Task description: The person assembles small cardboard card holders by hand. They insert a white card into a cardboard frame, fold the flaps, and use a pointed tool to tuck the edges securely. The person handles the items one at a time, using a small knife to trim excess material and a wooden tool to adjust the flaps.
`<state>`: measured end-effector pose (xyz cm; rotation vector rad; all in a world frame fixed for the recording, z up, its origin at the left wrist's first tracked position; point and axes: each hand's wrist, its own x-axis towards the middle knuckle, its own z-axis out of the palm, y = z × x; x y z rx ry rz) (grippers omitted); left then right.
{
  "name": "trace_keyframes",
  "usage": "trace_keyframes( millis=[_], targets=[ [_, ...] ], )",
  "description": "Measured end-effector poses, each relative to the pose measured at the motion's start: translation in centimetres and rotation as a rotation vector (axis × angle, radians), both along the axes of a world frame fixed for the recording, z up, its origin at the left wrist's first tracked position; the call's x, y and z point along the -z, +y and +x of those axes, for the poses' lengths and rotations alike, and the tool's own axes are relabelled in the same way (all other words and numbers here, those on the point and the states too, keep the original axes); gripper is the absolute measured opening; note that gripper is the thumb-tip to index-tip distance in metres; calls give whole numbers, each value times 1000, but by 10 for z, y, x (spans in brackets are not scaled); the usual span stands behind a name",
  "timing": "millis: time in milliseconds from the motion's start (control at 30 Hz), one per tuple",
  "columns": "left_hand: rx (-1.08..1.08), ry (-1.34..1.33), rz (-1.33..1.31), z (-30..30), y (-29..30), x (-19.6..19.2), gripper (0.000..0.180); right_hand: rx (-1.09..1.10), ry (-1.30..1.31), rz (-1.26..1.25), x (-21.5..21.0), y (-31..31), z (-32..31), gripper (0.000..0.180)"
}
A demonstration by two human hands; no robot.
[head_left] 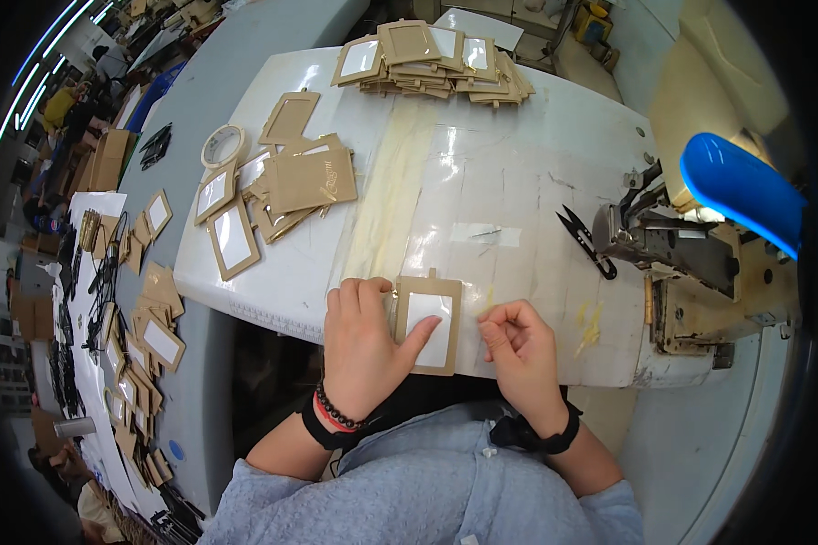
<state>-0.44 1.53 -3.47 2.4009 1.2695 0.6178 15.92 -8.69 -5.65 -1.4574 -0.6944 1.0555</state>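
Observation:
A tan card holder (433, 304) with a pale clear window lies near the table's front edge. My left hand (362, 334) is on its left side: the thumb lies across the window and the fingers bend at the left edge, where a gold zip shows. Just right of the holder, apart from it, my right hand (525, 354) is closed with thumb and forefinger pinched together. Anything between those fingertips is too small to make out.
Tan holders are piled at the back (409, 44) and left (314, 177), by a tape roll (223, 145). Black thread snips (583, 238) lie before a sewing machine (682, 245) with a blue part (741, 191). More holders (162, 343) lie on a grey surface at left.

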Motion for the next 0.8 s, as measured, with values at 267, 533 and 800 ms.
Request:
trace_keyframes(
  millis=[267, 533, 800],
  targets=[
    [-3, -205, -188, 10, 1, 16, 53, 10, 124, -11, 1, 7, -3, 7],
    [63, -926, -1071, 16, 0, -18, 52, 12, 161, 239, -37, -2, -1, 8],
    [180, -788, -1267, 21, -5, -27, 65, 17, -168, 260, -47, -12, -2, 10]
  ],
)
